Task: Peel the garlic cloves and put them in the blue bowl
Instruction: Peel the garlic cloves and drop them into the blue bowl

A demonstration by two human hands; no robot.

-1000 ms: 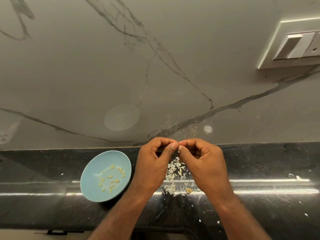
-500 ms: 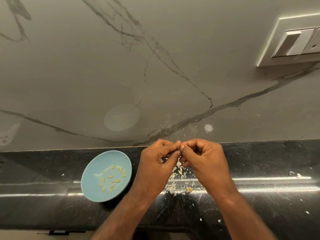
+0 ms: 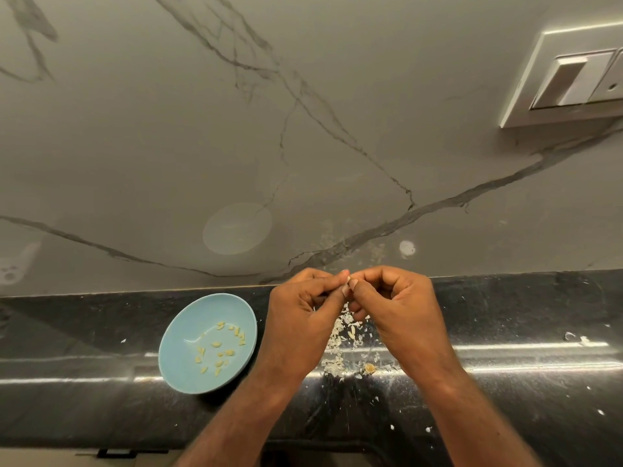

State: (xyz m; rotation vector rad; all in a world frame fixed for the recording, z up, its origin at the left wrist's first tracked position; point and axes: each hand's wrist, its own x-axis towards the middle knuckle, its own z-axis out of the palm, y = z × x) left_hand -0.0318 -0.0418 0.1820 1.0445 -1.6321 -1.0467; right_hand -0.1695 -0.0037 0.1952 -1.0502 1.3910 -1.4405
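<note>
My left hand (image 3: 303, 318) and my right hand (image 3: 397, 315) meet fingertip to fingertip above the black counter (image 3: 505, 382). Between the tips of their thumbs and forefingers they pinch a small garlic clove (image 3: 349, 280), of which only a pale sliver shows. The blue bowl (image 3: 178, 365) sits on the counter just left of my left wrist and holds several peeled cloves (image 3: 220, 348). A heap of white garlic skins (image 3: 340, 345) lies on the counter under my hands.
A grey marbled wall (image 3: 303, 129) rises right behind the counter. A white switch plate (image 3: 566, 82) is mounted on it at the upper right. Small skin flakes (image 3: 580, 339) are scattered over the counter's right side.
Both hands have kept pinching the clove, with the fingertips shifting slightly against each other. The bowl has not moved.
</note>
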